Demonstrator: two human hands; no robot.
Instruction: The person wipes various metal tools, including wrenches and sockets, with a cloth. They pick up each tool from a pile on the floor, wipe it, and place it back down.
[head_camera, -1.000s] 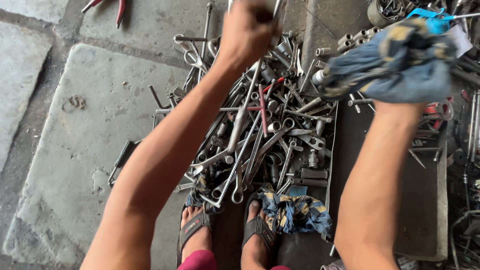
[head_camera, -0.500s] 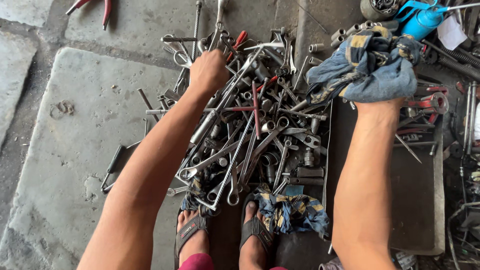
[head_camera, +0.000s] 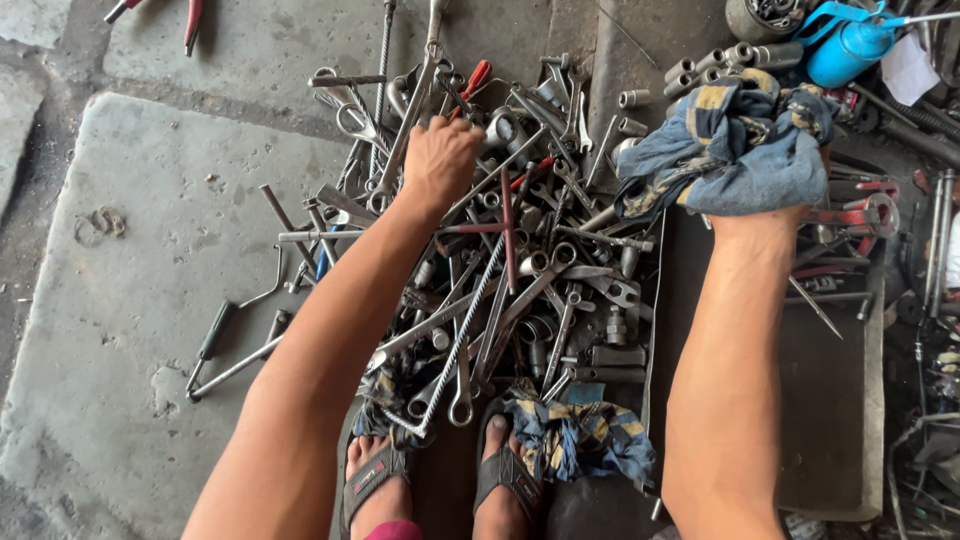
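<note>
Head camera, looking down: at far left a bare concrete slab (head_camera: 130, 330), with red-handled pliers (head_camera: 185, 15) at the top edge and a black-handled bar (head_camera: 215, 330) lying by the left forearm. Next comes the pile of wrenches and sockets (head_camera: 530, 260) — spanners, ratchets and rods heaped together on the ground. The left hand (head_camera: 437, 160) rests on the upper part of the pile, fingers curled down among the tools; what it grips I cannot tell. Below, two sandalled feet (head_camera: 440, 470) stand beside a blue-and-yellow rag (head_camera: 580, 440). Further right, the right hand is hidden under a bunched blue cloth (head_camera: 745, 145) it holds — above a dark metal tray (head_camera: 840, 400). A blue oil can (head_camera: 845, 45) sits top right.
</note>
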